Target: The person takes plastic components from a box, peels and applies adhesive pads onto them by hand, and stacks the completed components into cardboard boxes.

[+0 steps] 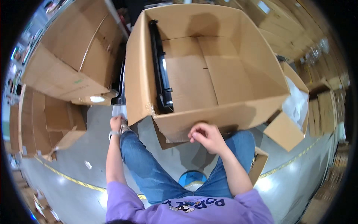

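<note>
In front of me stands a large open cardboard box (pixel 223 112). A long black plastic part (pixel 158 67) with a glossy strip stands along its left inner wall. My left hand (pixel 117 123) reaches down past the box's left side, fingers closed at the lower end of a white piece of film or paper (pixel 119 111); its fingertips are partly hidden. Curled loosely, my right hand (pixel 207 137) hovers by the box's near wall, thumb close to the forefinger, and nothing shows in it.
A tall carton (pixel 78 48) stands at left, with dark panels beside it. Below it is another open carton (pixel 48 123). On the right, an open box (pixel 294 104) contains white plastic wrap. A blue round stool (pixel 192 176) is between my legs. Yellow-black tape (pixel 74 180) crosses the floor.
</note>
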Motion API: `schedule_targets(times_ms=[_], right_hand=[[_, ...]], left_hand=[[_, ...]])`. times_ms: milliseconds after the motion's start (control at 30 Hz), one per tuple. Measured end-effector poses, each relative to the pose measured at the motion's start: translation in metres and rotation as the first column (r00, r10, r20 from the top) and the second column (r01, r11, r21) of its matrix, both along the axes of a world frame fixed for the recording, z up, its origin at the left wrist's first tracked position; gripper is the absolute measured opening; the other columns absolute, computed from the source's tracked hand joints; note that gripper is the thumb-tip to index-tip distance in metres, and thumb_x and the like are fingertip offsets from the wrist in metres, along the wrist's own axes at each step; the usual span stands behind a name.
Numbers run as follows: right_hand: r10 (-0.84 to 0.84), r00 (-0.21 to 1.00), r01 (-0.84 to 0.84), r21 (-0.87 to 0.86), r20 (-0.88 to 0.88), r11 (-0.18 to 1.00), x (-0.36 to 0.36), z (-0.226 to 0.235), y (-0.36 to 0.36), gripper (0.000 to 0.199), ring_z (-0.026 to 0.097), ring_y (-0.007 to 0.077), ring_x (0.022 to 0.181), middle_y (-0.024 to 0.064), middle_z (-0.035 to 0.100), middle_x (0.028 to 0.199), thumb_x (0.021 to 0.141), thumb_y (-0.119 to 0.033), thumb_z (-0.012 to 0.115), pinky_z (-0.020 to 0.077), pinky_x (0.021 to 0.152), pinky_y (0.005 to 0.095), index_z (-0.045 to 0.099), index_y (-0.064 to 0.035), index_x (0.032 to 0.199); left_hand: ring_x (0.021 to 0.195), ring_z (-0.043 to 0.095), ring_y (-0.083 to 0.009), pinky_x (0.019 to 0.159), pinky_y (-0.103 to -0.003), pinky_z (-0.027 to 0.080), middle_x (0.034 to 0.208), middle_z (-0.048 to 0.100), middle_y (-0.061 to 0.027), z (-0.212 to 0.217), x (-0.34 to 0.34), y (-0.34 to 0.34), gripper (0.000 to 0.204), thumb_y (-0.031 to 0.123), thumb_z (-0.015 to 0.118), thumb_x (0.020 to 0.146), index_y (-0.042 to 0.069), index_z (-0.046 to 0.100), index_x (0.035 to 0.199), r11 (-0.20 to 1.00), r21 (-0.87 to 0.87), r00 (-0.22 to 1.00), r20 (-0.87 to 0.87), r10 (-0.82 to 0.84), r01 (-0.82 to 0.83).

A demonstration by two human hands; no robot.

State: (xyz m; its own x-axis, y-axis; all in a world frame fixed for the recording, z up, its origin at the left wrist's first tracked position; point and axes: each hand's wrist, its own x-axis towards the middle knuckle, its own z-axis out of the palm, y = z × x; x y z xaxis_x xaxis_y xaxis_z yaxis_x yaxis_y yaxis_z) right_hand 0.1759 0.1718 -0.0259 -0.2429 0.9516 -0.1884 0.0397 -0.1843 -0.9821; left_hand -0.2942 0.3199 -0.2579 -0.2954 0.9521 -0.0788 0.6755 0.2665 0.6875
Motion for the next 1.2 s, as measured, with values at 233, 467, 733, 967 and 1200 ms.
schedule_targets(times_ms=[233, 467, 733, 967, 1200], right_hand=[[-0.169, 0.928, 0.096, -0.225, -0.331, 0.970, -0.004, -0.032, -0.024, 0.012, 0.052, 0.0077, 0.053, 0.0058, 0.061, 0.076, 0.085, -0.001, 0.048, 0.0425, 0.045, 0.0223, 0.058, -0.0009, 0.089], [-0.245, 0.806, 0.095, -0.292, -0.539, 0.952, 0.042, -0.023, -0.060, 0.013, 0.040, 0.0058, 0.046, 0.0023, 0.053, 0.065, 0.078, -0.003, 0.045, 0.0344, 0.041, 0.0217, 0.058, -0.0028, 0.080], [-0.389, 0.798, 0.304, -0.250, -0.461, 0.919, 0.068, -0.033, -0.087, 0.015, 0.044, 0.0059, 0.048, 0.0010, 0.054, 0.061, 0.077, -0.006, 0.046, 0.0338, 0.041, 0.0219, 0.061, -0.0018, 0.077], [0.013, 0.651, -0.118, 0.084, 0.759, 0.989, 0.072, -0.055, -0.108, 0.021, 0.068, 0.0317, 0.082, 0.0153, 0.069, 0.082, 0.074, -0.013, 0.057, 0.0536, 0.070, 0.0403, 0.071, -0.0061, 0.087], [0.460, 0.389, -0.476, -0.253, 0.798, 0.842, 0.076, -0.061, -0.114, 0.023, 0.066, 0.0325, 0.092, 0.0174, 0.068, 0.096, 0.073, -0.010, 0.055, 0.0522, 0.078, 0.0413, 0.070, -0.0040, 0.089]], left_hand=[[0.040, 0.030, -0.0009, 0.038, -0.020, 0.017, 0.054, 0.047, 0.0063, 0.163, 0.072, -0.064, 0.031, 0.030, 0.055, 0.092, 0.003, 0.070, 0.086, 0.982, 0.184, 0.917, 0.397, -0.036, -0.041], [0.079, 0.058, -0.0325, 0.081, -0.040, 0.044, 0.074, 0.063, -0.0237, 0.258, 0.194, -0.018, 0.084, 0.069, 0.042, 0.085, -0.012, 0.065, 0.080, 0.968, 0.108, 0.964, -0.167, -0.208, 0.228], [0.051, 0.055, -0.0110, 0.042, -0.023, 0.039, 0.071, 0.063, 0.0006, 0.226, 0.258, 0.012, 0.044, 0.048, 0.057, 0.084, 0.007, 0.063, 0.100, 0.973, 0.100, 0.703, 0.677, -0.220, 0.208], [0.045, 0.044, -0.0080, 0.042, -0.026, 0.031, 0.053, 0.052, 0.0011, 0.253, 0.370, -0.015, 0.038, 0.033, 0.068, 0.079, -0.002, 0.063, 0.065, 0.857, 0.089, 0.844, 0.150, -0.515, 0.508], [0.060, 0.044, -0.0031, 0.052, -0.021, 0.036, 0.070, 0.055, 0.0071, 0.253, 0.585, -0.107, 0.023, 0.024, 0.066, 0.086, 0.007, 0.072, 0.100, 0.496, 0.212, 0.206, 0.723, -0.659, 0.842]])
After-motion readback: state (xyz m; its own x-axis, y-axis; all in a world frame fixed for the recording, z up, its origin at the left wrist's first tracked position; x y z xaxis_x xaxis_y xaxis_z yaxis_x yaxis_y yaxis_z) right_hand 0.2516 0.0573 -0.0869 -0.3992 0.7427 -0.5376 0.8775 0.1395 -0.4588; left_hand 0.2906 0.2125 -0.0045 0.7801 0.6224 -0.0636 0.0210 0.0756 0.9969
